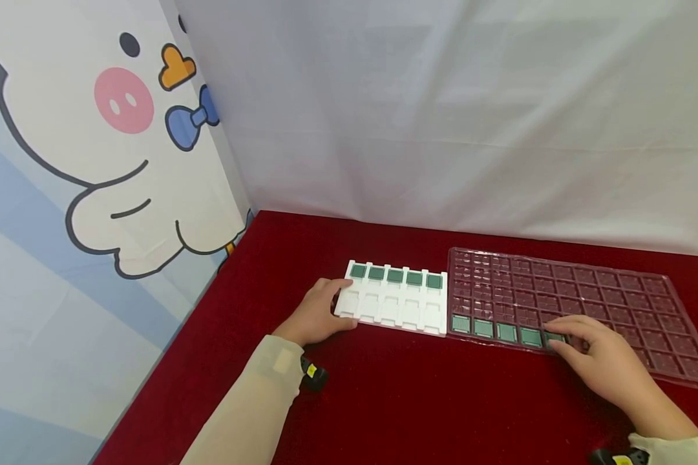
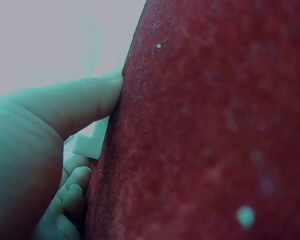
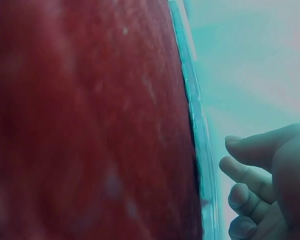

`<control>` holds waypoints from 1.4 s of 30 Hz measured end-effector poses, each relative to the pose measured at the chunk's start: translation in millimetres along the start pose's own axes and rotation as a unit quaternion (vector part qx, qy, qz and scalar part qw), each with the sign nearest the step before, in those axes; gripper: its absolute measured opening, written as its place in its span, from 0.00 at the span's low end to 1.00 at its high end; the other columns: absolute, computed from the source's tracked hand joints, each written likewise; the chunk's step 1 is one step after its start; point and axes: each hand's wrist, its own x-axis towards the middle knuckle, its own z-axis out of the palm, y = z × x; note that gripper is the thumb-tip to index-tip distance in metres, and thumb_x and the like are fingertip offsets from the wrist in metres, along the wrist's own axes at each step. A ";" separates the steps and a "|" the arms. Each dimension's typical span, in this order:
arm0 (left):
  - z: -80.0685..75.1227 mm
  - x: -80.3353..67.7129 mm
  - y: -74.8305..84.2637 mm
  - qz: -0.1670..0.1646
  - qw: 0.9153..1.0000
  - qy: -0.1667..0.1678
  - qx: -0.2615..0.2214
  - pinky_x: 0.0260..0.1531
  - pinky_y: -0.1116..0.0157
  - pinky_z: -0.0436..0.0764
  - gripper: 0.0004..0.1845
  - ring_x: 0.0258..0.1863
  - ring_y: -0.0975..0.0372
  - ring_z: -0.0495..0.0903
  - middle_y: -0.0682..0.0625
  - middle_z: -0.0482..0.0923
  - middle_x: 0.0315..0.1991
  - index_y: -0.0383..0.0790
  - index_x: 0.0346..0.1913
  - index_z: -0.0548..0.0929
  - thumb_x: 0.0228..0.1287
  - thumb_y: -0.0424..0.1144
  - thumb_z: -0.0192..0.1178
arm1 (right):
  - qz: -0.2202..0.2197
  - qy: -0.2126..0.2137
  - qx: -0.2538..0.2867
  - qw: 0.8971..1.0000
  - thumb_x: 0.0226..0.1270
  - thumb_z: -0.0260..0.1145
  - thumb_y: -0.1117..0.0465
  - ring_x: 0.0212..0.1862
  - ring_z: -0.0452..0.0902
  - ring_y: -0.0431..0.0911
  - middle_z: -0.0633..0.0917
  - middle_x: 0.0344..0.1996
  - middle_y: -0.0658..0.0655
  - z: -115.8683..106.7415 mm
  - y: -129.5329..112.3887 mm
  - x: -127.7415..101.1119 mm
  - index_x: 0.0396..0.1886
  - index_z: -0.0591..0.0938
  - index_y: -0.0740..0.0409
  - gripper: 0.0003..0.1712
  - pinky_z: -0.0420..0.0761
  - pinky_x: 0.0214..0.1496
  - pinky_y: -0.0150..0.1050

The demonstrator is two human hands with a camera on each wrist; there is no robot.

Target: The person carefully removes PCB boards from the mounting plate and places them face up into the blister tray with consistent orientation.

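A white slotted tray [image 1: 395,309] lies on the red cloth with a row of green chips [image 1: 395,276] along its far side. My left hand [image 1: 320,313] holds the tray's left end, thumb on the far corner and fingers curled at the near corner; the left wrist view shows the thumb [image 2: 80,100] stretched over a bit of white tray [image 2: 92,145]. To the right lies a clear compartment tray [image 1: 611,290] with green chips [image 1: 494,329] in its front row. My right hand [image 1: 593,352] curls its fingertips on the rightmost chip [image 1: 552,338], partly hiding it.
The red cloth [image 1: 419,400] covers the table, with a white curtain behind and a cartoon-print sheet [image 1: 93,161] on the left. In the right wrist view, the clear tray's edge [image 3: 197,130] runs beside my right hand [image 3: 250,170]. Most clear-tray compartments hold no chip.
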 end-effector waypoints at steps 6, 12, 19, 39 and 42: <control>-0.3 -0.1 -0.7 -0.002 1.000 0.001 0.002 0.61 0.55 0.73 0.44 0.62 0.53 0.69 0.44 0.67 0.68 0.46 0.77 0.67 0.60 0.43 0.76 | -0.001 -0.004 0.013 1.000 0.70 0.72 0.64 0.31 0.67 0.38 0.84 0.52 0.62 2.8 -9.7 7.8 0.54 0.88 0.59 0.15 0.68 0.29 0.38; -0.2 -0.1 -0.4 -0.005 1.000 0.000 0.001 0.60 0.55 0.74 0.44 0.60 0.54 0.69 0.44 0.67 0.68 0.47 0.77 0.67 0.60 0.43 0.76 | -0.006 -0.011 0.025 1.000 0.71 0.71 0.63 0.32 0.68 0.39 0.83 0.54 0.61 7.2 -19.1 16.1 0.56 0.87 0.58 0.16 0.69 0.30 0.38; 2.0 0.0 -0.4 -0.007 1.000 0.000 -0.002 0.58 0.56 0.75 0.44 0.59 0.54 0.70 0.45 0.67 0.68 0.48 0.77 0.67 0.60 0.43 0.76 | -0.005 -0.023 0.036 0.999 0.72 0.70 0.64 0.35 0.69 0.42 0.83 0.56 0.62 15.5 -33.3 24.5 0.56 0.87 0.59 0.15 0.70 0.32 0.40; 0.3 0.3 -1.3 -0.006 1.000 0.000 -0.003 0.59 0.56 0.75 0.44 0.60 0.55 0.69 0.45 0.67 0.68 0.48 0.77 0.67 0.60 0.43 0.76 | -0.031 -0.042 0.062 0.997 0.72 0.68 0.67 0.39 0.75 0.47 0.83 0.56 0.62 35.0 -61.3 52.3 0.56 0.87 0.59 0.15 0.76 0.40 0.49; 0.2 0.2 -1.1 -0.005 1.000 0.000 -0.004 0.58 0.56 0.75 0.44 0.60 0.55 0.69 0.45 0.67 0.68 0.48 0.77 0.67 0.60 0.43 0.76 | -0.031 -0.046 0.063 0.997 0.72 0.68 0.66 0.39 0.74 0.47 0.83 0.56 0.61 37.4 -65.0 56.8 0.56 0.87 0.58 0.15 0.75 0.40 0.48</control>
